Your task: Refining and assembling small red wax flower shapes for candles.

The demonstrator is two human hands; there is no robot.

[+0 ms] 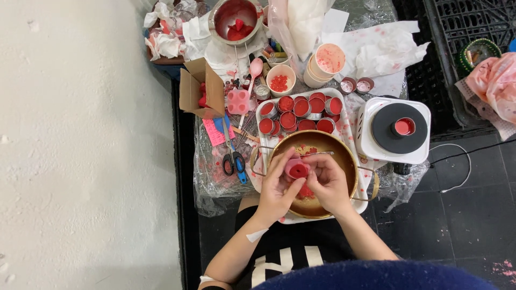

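One gold bowl (344, 156), one scissors (235, 161), two hands.

Single head cam, worn by the person, looks nearly straight down from above at close-mid range onto the cluttered low bench (215, 177), w/ white wall at frame left & dark floor right.

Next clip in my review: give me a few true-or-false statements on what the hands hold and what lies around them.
1. Both hands, left hand and right hand, hold a small pink cup. True.
2. The hands work above a blue plastic bucket. False: above a gold-coloured bowl.
3. Scissors lie left of the bowl. True.
4. The white hot plate is bare. False: a small tin of red liquid sits on it.
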